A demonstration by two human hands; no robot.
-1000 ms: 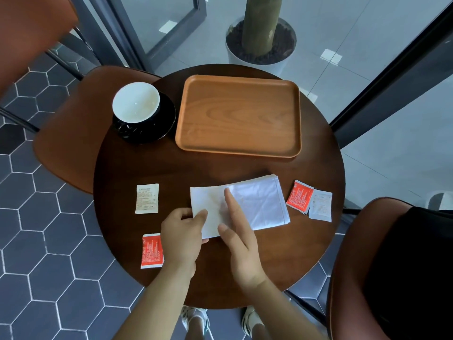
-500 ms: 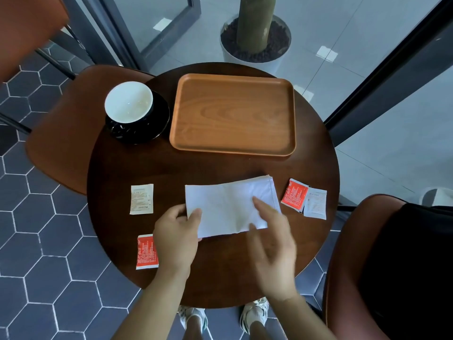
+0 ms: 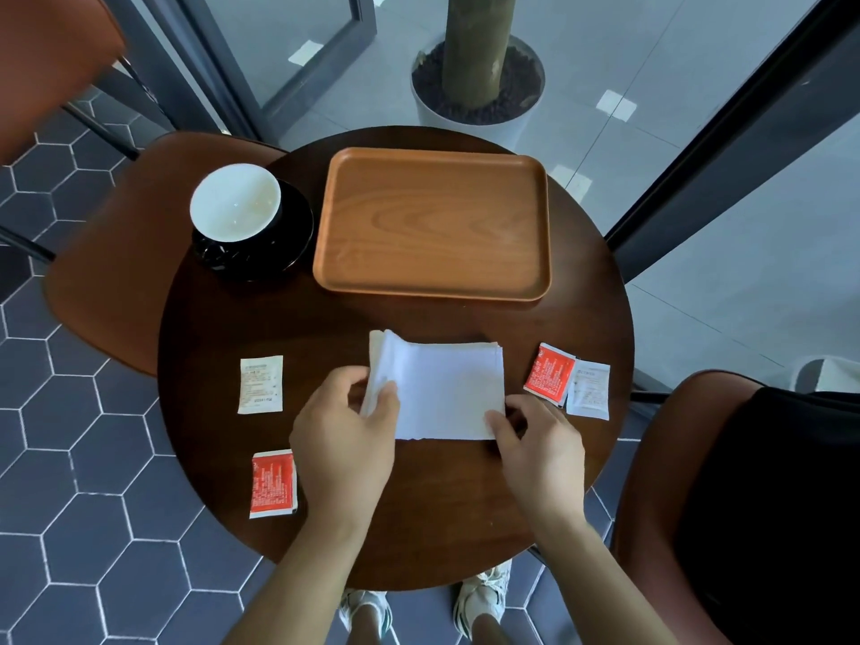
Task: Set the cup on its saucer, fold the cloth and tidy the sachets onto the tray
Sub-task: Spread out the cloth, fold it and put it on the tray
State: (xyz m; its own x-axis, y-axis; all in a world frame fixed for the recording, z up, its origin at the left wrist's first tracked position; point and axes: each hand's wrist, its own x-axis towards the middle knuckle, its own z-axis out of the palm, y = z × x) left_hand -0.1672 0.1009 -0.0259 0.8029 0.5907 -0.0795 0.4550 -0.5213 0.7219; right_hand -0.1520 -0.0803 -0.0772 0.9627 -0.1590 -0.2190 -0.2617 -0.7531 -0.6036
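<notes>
A white folded cloth (image 3: 444,393) lies on the round dark table (image 3: 419,505) in front of me. My left hand (image 3: 346,437) pinches its left end, which is lifted and curling over to the right. My right hand (image 3: 535,446) pinches the cloth's near right corner against the table. The white cup (image 3: 235,202) stands on its black saucer (image 3: 295,235) at the far left. The wooden tray (image 3: 433,225) beside it holds nothing. Left of the cloth lie a white sachet (image 3: 260,385) and a red sachet (image 3: 273,484). To the right, another red sachet (image 3: 549,373) touches a white sachet (image 3: 588,389).
Brown chairs stand at the left (image 3: 107,253) and at the near right (image 3: 688,481). A white planter with a tree trunk (image 3: 474,86) stands behind the table, beyond a glass wall. My feet (image 3: 479,593) show under the table's near edge.
My left hand has lifted the cloth's left end and started turning it over to the right. My right hand has slid from the cloth's middle to its near right corner and pinched it.
</notes>
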